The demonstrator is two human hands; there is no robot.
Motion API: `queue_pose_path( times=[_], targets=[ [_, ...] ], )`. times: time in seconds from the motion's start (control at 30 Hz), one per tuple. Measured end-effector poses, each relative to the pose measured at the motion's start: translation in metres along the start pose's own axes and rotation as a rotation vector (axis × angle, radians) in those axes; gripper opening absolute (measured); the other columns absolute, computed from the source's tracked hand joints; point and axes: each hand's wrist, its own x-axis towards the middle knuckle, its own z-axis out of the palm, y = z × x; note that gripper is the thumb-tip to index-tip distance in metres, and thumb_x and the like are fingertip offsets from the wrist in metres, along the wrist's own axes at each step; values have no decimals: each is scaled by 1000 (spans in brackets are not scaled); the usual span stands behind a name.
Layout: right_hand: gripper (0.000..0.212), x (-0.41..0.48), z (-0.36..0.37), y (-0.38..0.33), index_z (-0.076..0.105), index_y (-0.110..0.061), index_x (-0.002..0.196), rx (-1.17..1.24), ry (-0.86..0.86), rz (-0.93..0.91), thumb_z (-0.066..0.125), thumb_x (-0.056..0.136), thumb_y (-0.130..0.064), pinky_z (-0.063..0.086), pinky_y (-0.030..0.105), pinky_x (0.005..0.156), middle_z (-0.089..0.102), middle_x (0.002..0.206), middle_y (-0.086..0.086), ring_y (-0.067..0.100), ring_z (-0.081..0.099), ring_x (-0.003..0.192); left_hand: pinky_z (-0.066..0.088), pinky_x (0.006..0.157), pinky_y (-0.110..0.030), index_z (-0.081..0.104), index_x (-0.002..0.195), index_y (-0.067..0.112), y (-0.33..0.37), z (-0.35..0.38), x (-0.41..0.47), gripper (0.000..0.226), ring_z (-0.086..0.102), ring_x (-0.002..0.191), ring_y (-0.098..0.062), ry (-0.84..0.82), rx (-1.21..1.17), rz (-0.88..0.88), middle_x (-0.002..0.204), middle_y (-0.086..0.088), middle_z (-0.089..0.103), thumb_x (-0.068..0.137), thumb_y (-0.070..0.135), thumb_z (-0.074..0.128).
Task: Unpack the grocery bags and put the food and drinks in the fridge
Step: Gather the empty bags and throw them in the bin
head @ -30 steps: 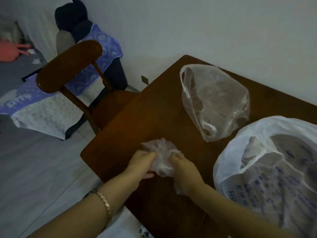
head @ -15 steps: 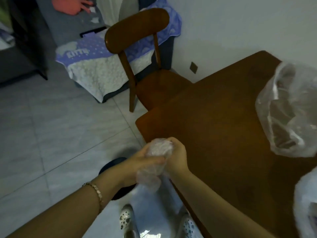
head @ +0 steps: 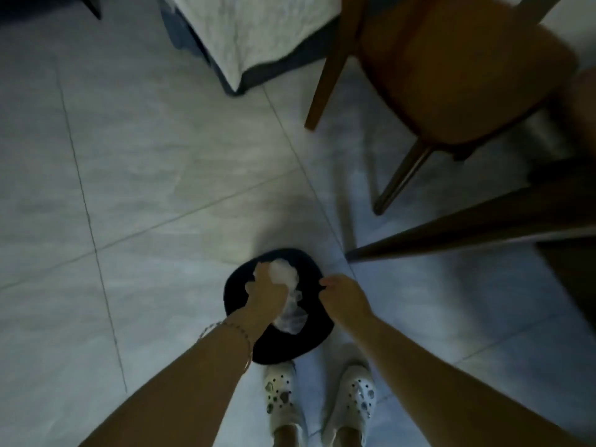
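A crumpled clear plastic bag (head: 285, 275) is bunched in my left hand (head: 265, 289), which is held over a dark round bin (head: 314, 337) on the floor. A loose tail of the bag (head: 292, 319) hangs down into the bin. My right hand (head: 343, 293) hovers at the bin's right rim with fingers curled and nothing visible in it. The grocery bags on the table are out of view.
A wooden chair (head: 451, 79) stands at the upper right, its legs on the tiled floor (head: 145, 188). The dark table edge (head: 467, 227) juts in from the right. A bed with a white cover (head: 245, 37) is at the top. My white clogs (head: 283, 401) stand below the bin.
My view swung from the table down to the floor. Both hands carried the crumpled bag off the table and over the bin; my right hand let go of it.
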Motion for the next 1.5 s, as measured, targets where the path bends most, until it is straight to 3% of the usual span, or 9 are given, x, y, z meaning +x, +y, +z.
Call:
queue_pose_path(
  times=[0.3, 0.5, 0.7, 0.8, 0.97, 1.13, 1.23, 1.33, 1.5],
  targets=[
    [37, 97, 74, 84, 47, -6, 128, -135, -30, 82, 49, 91, -4, 37, 9, 47, 57, 95, 6, 8, 46, 65, 31, 111, -39, 5, 152, 20, -103, 59, 129, 90, 37, 134, -34, -103, -73, -54, 150, -15, 32, 86, 30, 65],
    [36, 56, 60, 62, 55, -9, 128, -209, -25, 77, 44, 94, -7, 41, 24, 91, 56, 130, 11, 25, 54, 115, 40, 99, -36, 30, 144, 9, -86, 37, 75, 64, 49, 119, -40, -63, 154, 95, 140, -25, 40, 88, 13, 61],
    [24, -33, 7, -31, 63, -14, 103, -304, -41, 30, 41, 95, -8, 41, 23, 87, 59, 118, 9, 25, 55, 116, 40, 89, -23, 64, 92, 11, -4, -35, -31, 13, 55, 101, -22, -150, 330, 279, 103, -9, 62, 93, 8, 51],
    [25, -87, -29, -81, 60, -8, 91, -333, -60, 36, 36, 98, -7, 43, 30, 92, 59, 121, 14, 29, 54, 116, 47, 88, -30, 49, 65, 17, 43, -78, -93, 31, 53, 80, -17, -113, 380, 344, 74, 1, 51, 94, 9, 47],
    [32, -177, -107, -131, 59, -2, 119, -342, 68, 5, 41, 96, -16, 44, 34, 90, 60, 120, 17, 33, 56, 114, 42, 94, -30, 62, 111, -2, 116, -123, -199, 27, 56, 114, -29, -62, 466, 456, 122, -19, 61, 93, 15, 48],
    [29, -258, -196, -117, 61, -4, 116, -338, 168, 4, 44, 96, -17, 41, 30, 80, 51, 97, 6, 24, 55, 96, 45, 87, -34, 61, 102, 1, 184, -104, -301, 23, 58, 102, -31, -58, 575, 617, 107, -22, 61, 96, 13, 42],
    [26, -301, -251, -85, 60, -11, 115, -263, 280, 43, 44, 97, -19, 45, 29, 78, 60, 107, 6, 24, 58, 99, 42, 75, -27, 54, 91, 16, 213, -66, -351, 13, 52, 80, -15, -156, 636, 706, 82, -4, 53, 98, 16, 43],
    [28, -336, -308, -48, 57, -14, 121, -322, 491, 87, 46, 96, -21, 50, 33, 87, 60, 121, 7, 26, 59, 109, 45, 75, -26, 58, 102, 19, 247, -18, -387, 14, 55, 88, -15, -206, 747, 848, 95, 0, 59, 98, 21, 44],
    [68, -368, -409, 26, 16, -14, 149, -542, 873, 191, 51, 94, -35, 21, 42, 116, 11, 155, 20, 37, 16, 143, 51, 83, -29, 58, 114, 21, 302, 73, -447, 22, 57, 98, -15, -238, 894, 969, 111, 1, 59, 99, 24, 43]
  ],
)
